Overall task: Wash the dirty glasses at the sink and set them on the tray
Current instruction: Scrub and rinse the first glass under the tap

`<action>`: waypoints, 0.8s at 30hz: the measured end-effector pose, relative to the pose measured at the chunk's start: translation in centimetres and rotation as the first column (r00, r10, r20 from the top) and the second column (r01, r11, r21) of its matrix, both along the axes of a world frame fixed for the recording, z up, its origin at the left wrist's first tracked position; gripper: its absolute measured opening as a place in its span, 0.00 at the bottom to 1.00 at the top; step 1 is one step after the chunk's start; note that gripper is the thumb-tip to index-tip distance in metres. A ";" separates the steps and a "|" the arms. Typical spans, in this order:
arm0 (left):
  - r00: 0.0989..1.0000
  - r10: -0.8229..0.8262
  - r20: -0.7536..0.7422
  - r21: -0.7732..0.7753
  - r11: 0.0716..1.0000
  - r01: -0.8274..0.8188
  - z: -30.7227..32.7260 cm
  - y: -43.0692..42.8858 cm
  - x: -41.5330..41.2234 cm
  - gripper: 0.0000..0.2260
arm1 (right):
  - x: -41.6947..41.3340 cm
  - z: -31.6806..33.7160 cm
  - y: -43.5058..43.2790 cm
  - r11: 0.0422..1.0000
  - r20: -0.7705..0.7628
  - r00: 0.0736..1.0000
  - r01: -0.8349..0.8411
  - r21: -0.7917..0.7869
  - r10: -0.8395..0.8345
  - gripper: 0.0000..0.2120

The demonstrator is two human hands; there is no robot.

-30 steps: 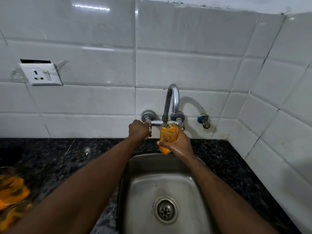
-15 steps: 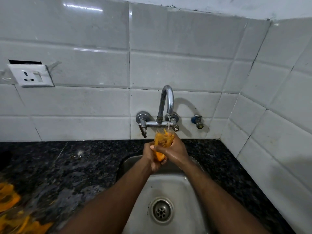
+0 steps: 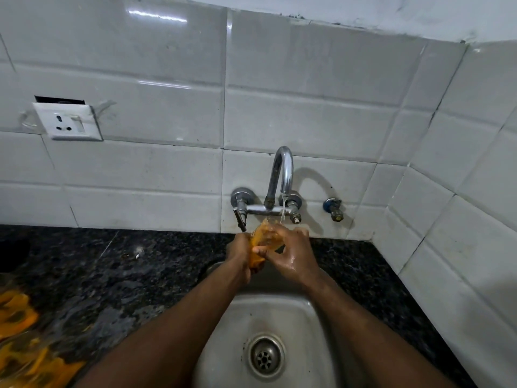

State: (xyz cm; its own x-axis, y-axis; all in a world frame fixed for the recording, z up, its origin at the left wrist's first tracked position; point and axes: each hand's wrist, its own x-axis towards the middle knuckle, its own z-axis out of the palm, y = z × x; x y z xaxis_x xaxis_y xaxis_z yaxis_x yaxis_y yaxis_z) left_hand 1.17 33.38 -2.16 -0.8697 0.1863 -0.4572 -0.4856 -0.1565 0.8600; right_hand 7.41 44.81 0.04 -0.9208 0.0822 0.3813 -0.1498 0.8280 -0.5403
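Observation:
An orange-patterned glass (image 3: 261,243) is held over the back of the steel sink (image 3: 240,309), tilted under a thin stream of water from the chrome faucet (image 3: 281,175). My left hand (image 3: 239,254) grips its left side and bottom. My right hand (image 3: 289,253), wet, wraps over its right side and rim. More orange-patterned glasses (image 3: 22,348) lie blurred at the lower left on the counter. No tray is in view.
Black granite counter (image 3: 112,275) surrounds the sink, with white tiled walls behind and to the right. A wall socket (image 3: 67,121) sits at the left. A spare tap valve (image 3: 333,208) juts from the wall right of the faucet. The drain (image 3: 264,355) is uncovered.
My left hand left the faucet's left handle and came onto the glass. Water now runs onto the glass, which sits slightly lower, held by both hands.

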 end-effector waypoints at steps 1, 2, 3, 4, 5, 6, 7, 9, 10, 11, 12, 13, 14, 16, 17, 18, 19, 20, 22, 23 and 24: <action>1.000 -0.005 -0.019 -0.012 1.000 0.004 -0.2 -0.1 -0.1 0.15 | -0.1 0.9 0.2 0.991 0.153 0.986 -0.053 -0.124 0.072 0.14; 0.999 -0.021 -0.042 -0.011 1.000 0.021 -0.3 -0.3 -0.1 0.16 | -0.1 2.0 0.7 0.968 0.310 0.934 -0.110 -0.224 0.178 0.08; 0.996 -0.042 -0.077 -0.006 0.999 0.042 -0.5 -0.4 -0.2 0.18 | -0.3 2.8 1.4 0.952 0.415 0.869 -0.173 -0.254 0.269 0.09; 0.990 -0.065 -0.123 -0.015 0.998 0.064 -0.8 -0.4 -0.2 0.20 | -0.6 3.5 2.0 0.934 0.475 0.814 -0.220 -0.281 0.335 0.13; 0.982 -0.080 -0.170 -0.037 0.996 0.075 -1.0 -0.3 -0.2 0.21 | -1.0 3.8 2.6 0.929 0.498 0.789 -0.253 -0.271 0.360 0.16; 0.976 -0.081 -0.201 -0.067 0.995 0.068 -1.1 -0.1 -0.1 0.22 | -1.3 4.1 3.1 0.926 0.509 0.775 -0.283 -0.249 0.374 0.17; 0.976 -0.070 -0.207 -0.099 0.994 0.051 -0.9 0.1 -0.1 0.21 | -1.6 4.0 3.4 0.925 0.501 0.778 -0.333 -0.182 0.379 0.17; 0.987 -0.072 -0.146 -0.133 0.990 0.052 -0.6 0.1 -0.2 0.20 | -2.6 3.0 3.7 0.888 0.428 0.813 -0.457 0.048 0.396 0.17; 0.991 -0.101 -0.093 -0.136 0.987 0.088 -0.3 -0.1 -0.3 0.20 | -2.8 2.4 3.6 0.841 0.398 0.810 -0.521 0.149 0.431 0.19; 0.987 -0.156 -0.047 -0.143 0.979 0.148 -0.2 -0.5 -0.5 0.21 | -3.2 1.7 3.6 0.808 0.383 0.802 -0.555 0.196 0.458 0.22; 0.975 -0.220 -0.013 -0.147 0.965 0.216 -0.1 -0.9 -0.9 0.23 | -3.4 1.0 3.6 0.809 0.376 0.792 -0.566 0.161 0.480 0.24; 0.962 -0.274 0.002 -0.136 0.953 0.272 -0.2 -1.3 -1.3 0.25 | -3.5 0.5 3.5 0.831 0.385 0.779 -0.554 0.055 0.495 0.25; 0.955 -0.298 -0.015 -0.107 0.950 0.294 -0.3 -1.6 -1.5 0.27 | -3.3 0.2 3.2 0.852 0.391 0.766 -0.514 -0.102 0.510 0.24; 0.967 -0.224 -0.122 -0.007 0.974 0.225 -0.7 -1.6 -1.7 0.26 | -3.5 0.2 2.9 0.849 0.400 0.766 -0.353 -0.393 0.504 0.21; 0.968 -0.164 -0.188 -0.015 0.986 0.164 -0.8 -1.4 -1.5 0.23 | -3.5 0.3 2.8 0.827 0.415 0.760 -0.277 -0.490 0.500 0.21; 0.965 -0.107 -0.238 -0.082 0.993 0.090 -0.9 -1.2 -1.7 0.19 | -3.4 0.2 2.8 0.816 0.404 0.758 -0.281 -0.504 0.511 0.20; 0.967 -0.068 -0.246 -0.145 0.989 0.033 -1.1 -1.2 -2.0 0.15 | -3.3 0.5 2.8 0.829 0.374 0.763 -0.366 -0.424 0.528 0.19; 0.981 -0.072 -0.180 -0.174 0.984 0.040 -1.1 -1.2 -2.3 0.13 | -3.1 0.8 2.7 0.831 0.332 0.764 -0.476 -0.287 0.553 0.19; 0.976 -0.212 0.037 -0.092 0.972 0.215 -0.6 -1.5 -2.8 0.13 | -2.4 1.3 2.4 0.756 0.249 0.726 -0.653 -0.039 0.641 0.19; 0.958 -0.276 0.076 -0.049 0.959 0.280 -0.2 -1.6 -2.9 0.14 | -2.1 1.3 2.3 0.726 0.250 0.698 -0.688 -0.028 0.671 0.17; 0.952 -0.302 0.059 -0.029 0.952 0.304 0.1 -1.7 -2.9 0.15 | -2.3 0.9 2.6 0.738 0.232 0.707 -0.669 -0.088 0.668 0.16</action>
